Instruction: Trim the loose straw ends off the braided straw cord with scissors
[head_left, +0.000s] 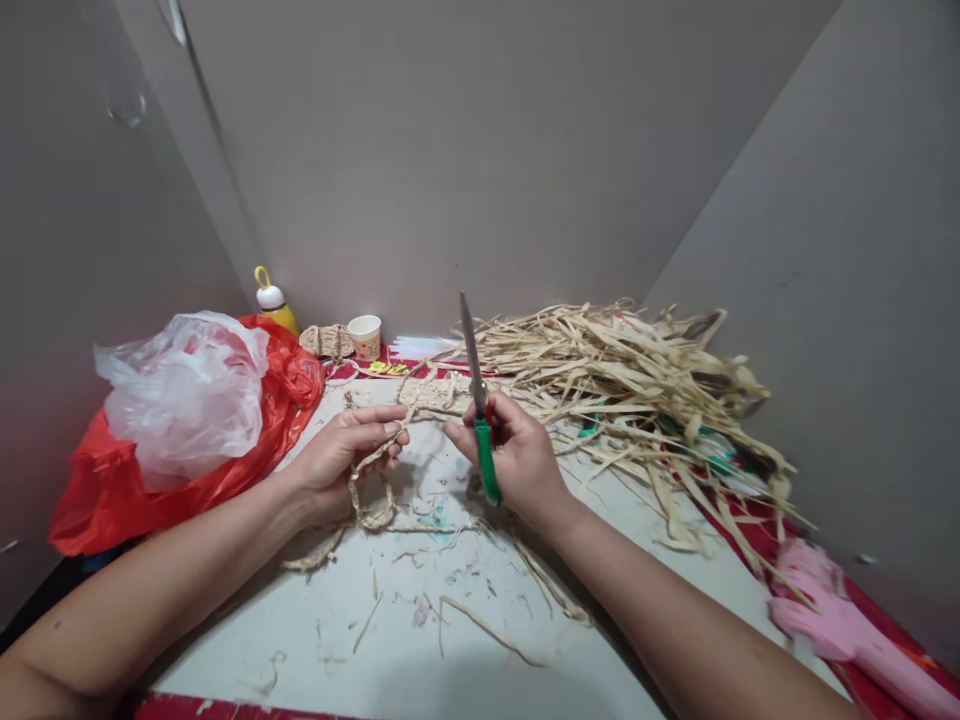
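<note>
Between thumb and fingers, my left hand pinches a braided straw cord, whose loop hangs below the hand. A pair of scissors with green handles is in my right hand, blades pointing up and seemingly together. The thumb of that hand reaches toward the left one, and the two hands are apart. Behind them lies a flat woven straw piece, partly covered by the cord and hands. Loose straw ends lie on the white board under my wrists.
A large heap of dry straw strips covers the back right. White and red plastic bags are bunched at left. Behind stand a yellow bottle, a paper cup and a woven straw sole. A pink glue gun-like tool lies at right.
</note>
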